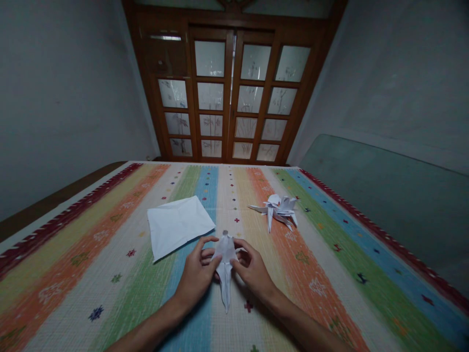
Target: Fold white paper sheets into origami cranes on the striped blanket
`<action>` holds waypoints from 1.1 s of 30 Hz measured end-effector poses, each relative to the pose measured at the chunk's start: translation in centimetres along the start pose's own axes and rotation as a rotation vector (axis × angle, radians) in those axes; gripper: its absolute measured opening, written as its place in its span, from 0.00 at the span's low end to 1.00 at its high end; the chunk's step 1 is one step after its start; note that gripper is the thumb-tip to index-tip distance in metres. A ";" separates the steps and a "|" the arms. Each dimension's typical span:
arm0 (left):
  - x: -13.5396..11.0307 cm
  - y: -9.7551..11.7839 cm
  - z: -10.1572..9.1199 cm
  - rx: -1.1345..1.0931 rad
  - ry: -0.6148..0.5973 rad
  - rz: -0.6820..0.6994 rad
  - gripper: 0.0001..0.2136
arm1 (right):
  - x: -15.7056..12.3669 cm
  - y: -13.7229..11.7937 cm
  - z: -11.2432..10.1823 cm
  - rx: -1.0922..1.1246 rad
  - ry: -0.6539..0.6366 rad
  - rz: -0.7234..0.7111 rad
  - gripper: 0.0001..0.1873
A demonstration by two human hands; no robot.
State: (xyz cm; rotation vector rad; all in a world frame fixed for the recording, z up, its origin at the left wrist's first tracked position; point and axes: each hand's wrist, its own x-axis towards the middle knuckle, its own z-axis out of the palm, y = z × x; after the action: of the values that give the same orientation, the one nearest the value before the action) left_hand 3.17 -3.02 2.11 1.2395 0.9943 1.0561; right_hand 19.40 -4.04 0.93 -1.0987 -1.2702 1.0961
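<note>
A partly folded white paper piece (224, 266) lies on the striped cloth, long and pointed toward me. My left hand (196, 276) pinches its left side with thumb and fingers. On the opposite edge, my right hand (251, 269) grips it the same way. A flat white paper sheet (179, 225) lies just beyond my left hand. A finished white folded paper figure (277, 209) with several points rests farther off to the right.
The colourful striped cloth (330, 254) covers the whole table. A glass pane (388, 195) leans at the right wall. Wooden doors with frosted panes (230, 98) stand behind the table's far edge.
</note>
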 end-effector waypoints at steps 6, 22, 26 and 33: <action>1.0 -0.3 -0.8 0.003 0.027 -0.024 0.12 | 0.3 0.0 -0.6 -0.021 0.046 -0.059 0.17; -2.1 1.4 -0.4 0.444 -0.147 0.850 0.09 | -1.5 -1.3 -0.6 -0.216 0.100 -0.745 0.15; -2.1 1.2 -0.6 0.507 -0.105 0.894 0.09 | -1.6 -1.4 -0.6 -0.177 0.055 -0.751 0.15; -1.8 0.6 -1.1 0.569 -0.054 0.975 0.10 | -2.0 -1.7 -0.8 -0.214 0.006 -0.697 0.16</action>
State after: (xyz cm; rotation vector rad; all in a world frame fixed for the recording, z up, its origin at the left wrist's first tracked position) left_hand 1.64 -4.52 2.66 2.3337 0.6364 1.4968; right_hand 20.23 -6.25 2.36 -0.7080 -1.6204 0.4374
